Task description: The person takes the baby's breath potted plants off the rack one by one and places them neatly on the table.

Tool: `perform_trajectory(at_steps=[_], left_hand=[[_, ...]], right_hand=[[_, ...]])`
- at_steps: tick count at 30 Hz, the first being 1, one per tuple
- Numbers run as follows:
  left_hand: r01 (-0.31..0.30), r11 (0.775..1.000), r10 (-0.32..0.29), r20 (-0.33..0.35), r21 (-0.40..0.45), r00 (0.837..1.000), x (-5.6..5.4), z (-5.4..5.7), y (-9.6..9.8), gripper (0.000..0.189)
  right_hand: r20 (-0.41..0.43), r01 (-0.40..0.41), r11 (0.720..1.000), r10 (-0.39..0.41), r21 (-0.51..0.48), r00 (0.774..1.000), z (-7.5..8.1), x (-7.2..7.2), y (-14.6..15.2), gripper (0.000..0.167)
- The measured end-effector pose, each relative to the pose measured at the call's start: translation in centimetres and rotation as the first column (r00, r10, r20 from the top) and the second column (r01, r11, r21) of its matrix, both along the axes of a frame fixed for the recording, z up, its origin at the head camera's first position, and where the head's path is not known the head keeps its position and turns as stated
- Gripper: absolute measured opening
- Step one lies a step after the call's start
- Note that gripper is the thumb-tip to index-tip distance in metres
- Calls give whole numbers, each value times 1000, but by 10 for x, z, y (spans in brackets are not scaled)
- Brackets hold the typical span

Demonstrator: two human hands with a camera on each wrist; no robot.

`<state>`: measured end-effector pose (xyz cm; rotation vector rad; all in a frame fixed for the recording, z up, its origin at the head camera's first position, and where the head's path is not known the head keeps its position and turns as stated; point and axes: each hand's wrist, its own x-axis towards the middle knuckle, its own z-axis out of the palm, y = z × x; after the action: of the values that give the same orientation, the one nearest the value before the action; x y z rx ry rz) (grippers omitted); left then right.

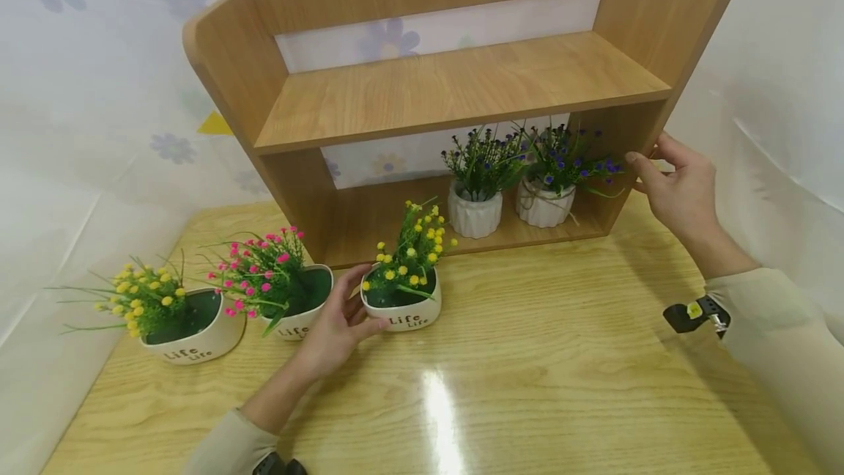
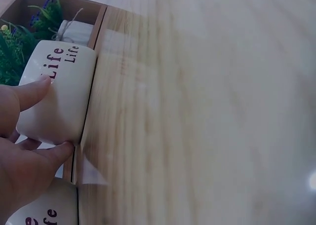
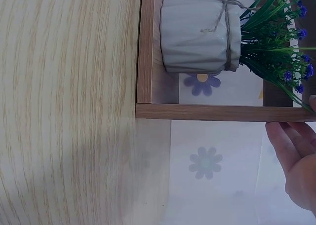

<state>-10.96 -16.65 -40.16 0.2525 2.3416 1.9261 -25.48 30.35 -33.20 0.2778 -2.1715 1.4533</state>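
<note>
My left hand [image 1: 336,330] holds an oval white flowerpot [image 1: 412,316] marked "Life", planted with yellow artificial flowers. In the left wrist view, the thumb lies on the front of this pot [image 2: 59,104] and the other fingers are at its side. The pot stands on the table just before a two-tier wooden shelf [image 1: 428,97]. My right hand [image 1: 682,185] grips the front edge of the shelf's right side panel, thumb inside and fingers outside. That panel [image 3: 217,112] also shows in the right wrist view, fingertips against its outer face.
Left of my left hand stand a "Life" pot with pink flowers [image 1: 257,277] and another with yellow flowers [image 1: 198,343]. On the lower tier are two ribbed white pots with purple-blue flowers, one plain [image 1: 475,218], one tied with twine [image 1: 543,207]. A flower-patterned sheet [image 1: 86,94] hangs behind.
</note>
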Motion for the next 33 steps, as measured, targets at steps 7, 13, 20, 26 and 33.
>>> perform_trajectory(at_steps=[7,13,20,26,33], left_hand=[[12,998,-11,13,-56,1000,1,3,-3,86],[36,997,-37,-6,-69,999,4,5,-5,89],[12,998,-13,-19,-65,1000,16,10,-9,89],[3,993,-4,-17,-115,1000,39,26,-15,91],[14,993,-17,-26,-114,1000,63,45,-20,88]], right_hand=[[6,0,1000,0,-1,1000,-1,-1,1,33],[9,10,1000,-10,18,1000,-2,-1,2,33],[7,6,1000,-6,21,1000,-1,0,1,32],[8,2,1000,-2,21,1000,-1,0,0,34],[3,13,1000,-13,19,1000,-2,-1,1,30]])
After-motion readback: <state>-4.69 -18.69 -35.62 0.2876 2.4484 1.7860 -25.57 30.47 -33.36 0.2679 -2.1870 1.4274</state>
